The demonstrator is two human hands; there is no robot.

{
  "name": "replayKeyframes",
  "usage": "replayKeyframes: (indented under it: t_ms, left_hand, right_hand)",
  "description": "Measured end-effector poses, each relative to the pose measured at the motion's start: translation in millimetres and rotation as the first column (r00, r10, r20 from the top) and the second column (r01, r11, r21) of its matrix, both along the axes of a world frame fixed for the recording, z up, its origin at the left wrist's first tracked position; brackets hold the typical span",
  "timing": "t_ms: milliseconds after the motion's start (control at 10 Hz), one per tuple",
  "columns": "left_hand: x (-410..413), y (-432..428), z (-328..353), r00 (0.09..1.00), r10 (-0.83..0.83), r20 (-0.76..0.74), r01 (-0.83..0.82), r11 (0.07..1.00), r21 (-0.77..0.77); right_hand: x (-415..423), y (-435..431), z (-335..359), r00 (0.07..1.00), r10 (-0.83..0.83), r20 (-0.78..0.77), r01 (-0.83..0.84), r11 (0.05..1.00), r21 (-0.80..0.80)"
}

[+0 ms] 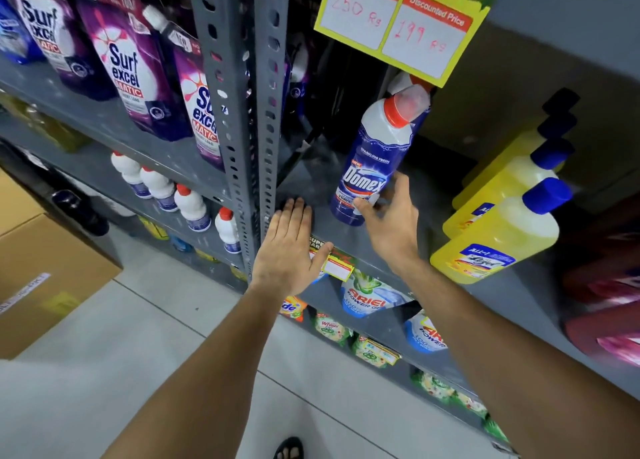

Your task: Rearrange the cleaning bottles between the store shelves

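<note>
The right hand (388, 216) is closing its grip low around the Domex bottle (372, 161), standing on the shelf (346, 240) with its long axis leaning right (cap uppermost). The left hand (289, 247) is lying flat and empty just left of it, so the right is nearer.
</note>
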State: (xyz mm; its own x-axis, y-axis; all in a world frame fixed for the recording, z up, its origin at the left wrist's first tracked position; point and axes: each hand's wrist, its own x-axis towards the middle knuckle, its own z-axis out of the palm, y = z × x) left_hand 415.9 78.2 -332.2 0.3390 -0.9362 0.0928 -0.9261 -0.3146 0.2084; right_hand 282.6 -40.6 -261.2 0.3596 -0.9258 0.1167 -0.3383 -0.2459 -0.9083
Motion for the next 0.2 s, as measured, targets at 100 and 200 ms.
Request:
replayKeyframes:
  t_ms: [100,200]
  left_hand:
    - [0.4,1.3,-0.3,1.000,-0.002,-0.008,0.002,1.000,0.008]
    - [0.8,0.0,2.6,0.999,-0.003,-0.035,0.003,1.000,0.012]
  right_hand:
    - [-1.7,-0.8,0.6,0.999,0.021,0.027,-0.021,1.000,0.017]
    - [-4.5,4.6,7.4,1.000,0.022,0.016,-0.023,1.000,0.021]
